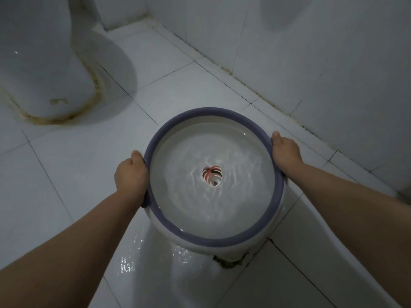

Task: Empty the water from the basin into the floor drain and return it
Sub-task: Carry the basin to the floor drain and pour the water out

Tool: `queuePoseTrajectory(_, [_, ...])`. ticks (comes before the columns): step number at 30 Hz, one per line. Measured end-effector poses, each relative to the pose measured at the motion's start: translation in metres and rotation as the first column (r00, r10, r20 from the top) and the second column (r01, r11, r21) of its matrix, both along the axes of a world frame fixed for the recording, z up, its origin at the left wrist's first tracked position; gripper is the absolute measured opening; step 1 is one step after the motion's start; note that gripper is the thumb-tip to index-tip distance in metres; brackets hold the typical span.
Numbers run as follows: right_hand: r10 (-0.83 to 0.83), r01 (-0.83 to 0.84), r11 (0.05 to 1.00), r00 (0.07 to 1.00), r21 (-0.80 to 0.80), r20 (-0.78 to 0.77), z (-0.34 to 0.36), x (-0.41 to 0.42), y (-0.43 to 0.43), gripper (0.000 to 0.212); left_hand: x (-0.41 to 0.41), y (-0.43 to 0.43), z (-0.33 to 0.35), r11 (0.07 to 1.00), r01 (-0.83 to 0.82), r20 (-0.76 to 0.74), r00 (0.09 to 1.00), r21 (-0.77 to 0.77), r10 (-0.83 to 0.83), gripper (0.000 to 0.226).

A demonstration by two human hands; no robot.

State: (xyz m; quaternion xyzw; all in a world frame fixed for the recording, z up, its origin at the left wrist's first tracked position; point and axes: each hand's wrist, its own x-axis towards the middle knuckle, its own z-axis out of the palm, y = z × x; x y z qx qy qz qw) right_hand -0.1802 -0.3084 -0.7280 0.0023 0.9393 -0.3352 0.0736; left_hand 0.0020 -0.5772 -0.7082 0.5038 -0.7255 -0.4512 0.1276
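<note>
The room is dim and bluish. Bright glints shine on the wet floor [127,261]. Corners look darker, and straight lines bend near the edges.

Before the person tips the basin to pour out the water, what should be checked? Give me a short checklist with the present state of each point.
1. Left hand grips the rim of the basin: ok.
2. Right hand grips the opposite rim: ok.
3. Water is inside the basin and rippling, none spilling over the rim: ok.
4. Floor drain located: cannot tell; a dark broken patch in the floor shows under the near edge of the basin, but no grate is visible.
5. Floor dry for safe footing: not ok; a wet patch glistens near the basin.
6. Toilet base clear of the basin: ok, it stands apart to the left.
</note>
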Motion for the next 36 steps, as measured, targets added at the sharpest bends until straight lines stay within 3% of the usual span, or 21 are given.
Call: queuePoseTrajectory(36, [-0.026, 0.026, 0.999, 1.0, -0.022, 0.011, -0.01, -0.004, 0.004, 0.052, -0.008, 0.004, -0.006, 0.999, -0.031, -0.019, 0.999, 0.017, 0.031, 0.044])
